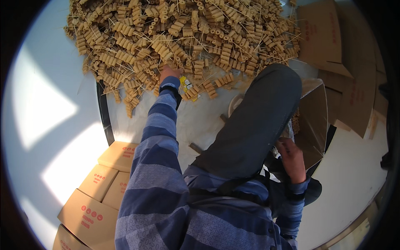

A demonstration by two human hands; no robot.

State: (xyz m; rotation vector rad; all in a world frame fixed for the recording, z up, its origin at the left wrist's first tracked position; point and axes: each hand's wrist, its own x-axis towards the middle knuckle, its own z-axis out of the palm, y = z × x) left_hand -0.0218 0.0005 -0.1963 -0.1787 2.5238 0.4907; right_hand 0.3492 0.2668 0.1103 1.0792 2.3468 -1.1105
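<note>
1. At 12 o'clock, find the wide heap of tan, ribbed, cylinder-shaped rolls on thin pale sticks (179, 25).
2. At 11 o'clock, notice the bare left hand (168, 74), below a blue striped sleeve, at the near edge of the heap. With fingers mostly hidden among the rolls, cannot tell grasping from released.
3. Probably better to work from this looser edge than from the tangled middle. Lift gently, along the line of the stick, so as not to snap it or drag neighbours.
4. Avoid catching the small yellow printed packet (186, 84), lying just beside the left hand, toward 4 o'clock from it.
5. At 4 o'clock, notice the bare right hand (293, 160), with fingers bent inward, near the open brown cardboard carton with clear plastic film (313, 121) at 3 o'clock. Cannot tell anything held there.
6. For any reach across, mind the raised dark grey trouser leg (264, 112) between both hands.
</note>
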